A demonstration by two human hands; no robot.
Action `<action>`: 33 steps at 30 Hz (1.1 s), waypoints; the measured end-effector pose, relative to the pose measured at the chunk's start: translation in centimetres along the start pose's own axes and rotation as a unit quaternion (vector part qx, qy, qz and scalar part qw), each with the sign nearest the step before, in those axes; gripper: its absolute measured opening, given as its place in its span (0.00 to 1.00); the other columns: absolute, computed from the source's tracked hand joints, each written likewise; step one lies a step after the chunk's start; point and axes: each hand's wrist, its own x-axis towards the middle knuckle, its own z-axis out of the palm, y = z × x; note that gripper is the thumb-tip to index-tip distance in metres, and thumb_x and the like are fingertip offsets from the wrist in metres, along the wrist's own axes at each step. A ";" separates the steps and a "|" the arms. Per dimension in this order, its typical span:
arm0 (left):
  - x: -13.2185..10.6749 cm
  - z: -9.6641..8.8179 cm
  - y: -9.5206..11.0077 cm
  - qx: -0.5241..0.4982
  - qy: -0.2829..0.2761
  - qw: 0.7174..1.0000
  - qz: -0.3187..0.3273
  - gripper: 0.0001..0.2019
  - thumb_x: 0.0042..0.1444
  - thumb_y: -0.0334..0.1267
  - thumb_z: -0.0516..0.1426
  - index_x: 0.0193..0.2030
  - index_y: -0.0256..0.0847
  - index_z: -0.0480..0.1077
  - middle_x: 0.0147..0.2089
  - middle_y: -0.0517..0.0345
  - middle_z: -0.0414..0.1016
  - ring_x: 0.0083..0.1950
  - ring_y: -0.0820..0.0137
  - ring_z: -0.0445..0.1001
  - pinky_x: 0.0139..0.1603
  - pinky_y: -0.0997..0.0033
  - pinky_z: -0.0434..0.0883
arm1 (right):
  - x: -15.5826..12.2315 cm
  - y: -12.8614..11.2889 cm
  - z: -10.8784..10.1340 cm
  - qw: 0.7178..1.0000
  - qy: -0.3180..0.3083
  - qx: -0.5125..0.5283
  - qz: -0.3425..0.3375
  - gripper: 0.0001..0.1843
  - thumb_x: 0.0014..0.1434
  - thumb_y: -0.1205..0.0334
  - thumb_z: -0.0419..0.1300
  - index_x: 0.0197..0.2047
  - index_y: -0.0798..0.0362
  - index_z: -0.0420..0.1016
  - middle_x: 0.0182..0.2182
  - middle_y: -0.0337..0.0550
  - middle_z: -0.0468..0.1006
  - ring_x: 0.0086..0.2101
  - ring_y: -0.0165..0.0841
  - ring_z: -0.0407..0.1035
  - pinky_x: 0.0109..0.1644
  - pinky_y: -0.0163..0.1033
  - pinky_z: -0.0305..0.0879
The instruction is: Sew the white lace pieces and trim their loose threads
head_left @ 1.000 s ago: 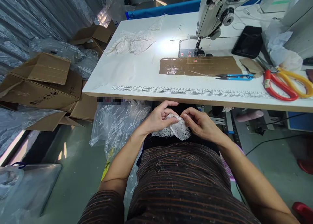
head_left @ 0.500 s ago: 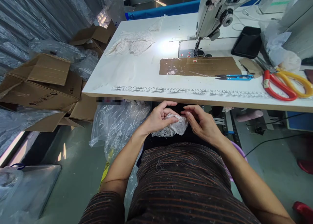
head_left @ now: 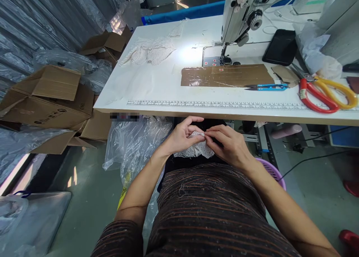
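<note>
Lace 1 [head_left: 195,150]: in hand, below the near edge of the surface [head_left: 157,86].
Left hand [head_left: 185,135]: half-curled, pinching Lace 1.
Right hand [head_left: 228,143]: fingertips nearly closed, apparently gripping its edge.
Progress: handling seemingly unfinished; amount left cannot be told.
Lace 2 [head_left: 159,52]: towards far left corner, untouched.

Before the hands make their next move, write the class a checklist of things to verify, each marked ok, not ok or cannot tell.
1. Left hand holds the lace: ok, between thumb and fingers.
2. Right hand grips it too: cannot tell; fingertips are at its edge, pinch unclear.
3. Lace lies flat: not ok, it is bunched.
4. Scissors clear of both hands: ok, on the table.
5. Snips clear of both hands: ok, also on the table.
6. Machine threaded: cannot tell, too small.
</note>
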 end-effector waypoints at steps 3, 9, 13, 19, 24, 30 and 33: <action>-0.1 0.0 0.0 0.006 -0.008 1.000 0.005 0.29 0.52 0.36 0.65 0.59 0.35 0.62 0.37 0.53 0.80 0.35 0.73 0.77 0.34 0.76 0.70 | 0.1 -0.3 0.1 0.999 -0.006 0.037 0.039 0.06 0.64 0.66 0.55 0.40 0.52 0.73 0.37 0.50 0.79 0.37 0.39 0.73 0.40 0.45 0.69; 0.0 0.2 0.3 -0.023 -0.021 0.999 0.016 0.28 0.52 0.35 0.65 0.58 0.36 0.62 0.36 0.55 0.80 0.35 0.73 0.77 0.35 0.76 0.71 | -0.3 -1.0 0.5 0.957 0.005 0.206 0.206 0.07 0.66 0.59 0.55 0.36 0.51 0.69 0.30 0.42 0.73 0.30 0.32 0.67 0.33 0.38 0.64; 0.1 0.4 0.3 -0.033 -0.025 0.999 0.016 0.28 0.51 0.36 0.66 0.58 0.36 0.62 0.35 0.56 0.79 0.34 0.74 0.77 0.36 0.76 0.72 | -0.4 -1.1 0.8 0.894 -0.001 0.329 0.304 0.14 0.66 0.50 0.55 0.36 0.52 0.69 0.25 0.36 0.68 0.24 0.28 0.60 0.25 0.34 0.57; 0.1 0.5 0.3 -0.030 -0.017 0.999 0.003 0.28 0.51 0.37 0.66 0.58 0.36 0.63 0.36 0.55 0.79 0.34 0.74 0.76 0.34 0.76 0.71 | 0.0 -1.6 0.9 0.849 0.020 0.394 0.351 0.20 0.61 0.43 0.59 0.33 0.52 0.68 0.24 0.35 0.66 0.23 0.27 0.58 0.24 0.32 0.56; 0.2 0.4 0.1 -0.018 -0.009 1.000 -0.002 0.28 0.51 0.38 0.66 0.57 0.36 0.64 0.36 0.54 0.79 0.33 0.74 0.75 0.34 0.75 0.71 | -0.1 -1.2 1.2 0.862 0.027 0.379 0.336 0.19 0.62 0.43 0.58 0.33 0.51 0.68 0.24 0.36 0.67 0.23 0.28 0.59 0.25 0.33 0.58; 0.2 0.0 -0.1 -0.033 0.005 0.999 -0.012 0.29 0.50 0.39 0.68 0.56 0.36 0.65 0.35 0.56 0.79 0.32 0.75 0.75 0.32 0.77 0.69 | -0.8 1.5 1.5 0.894 0.012 0.363 0.261 0.13 0.65 0.50 0.56 0.45 0.49 0.67 0.45 0.46 0.75 0.45 0.36 0.69 0.48 0.42 0.66; 0.2 -0.3 -0.3 -0.053 0.007 0.999 -0.010 0.28 0.49 0.39 0.68 0.55 0.38 0.67 0.35 0.57 0.78 0.32 0.75 0.75 0.33 0.76 0.70 | -0.9 2.3 2.1 0.890 -0.040 0.411 0.193 0.15 0.61 0.53 0.61 0.47 0.48 0.62 0.49 0.48 0.73 0.50 0.37 0.68 0.55 0.47 0.63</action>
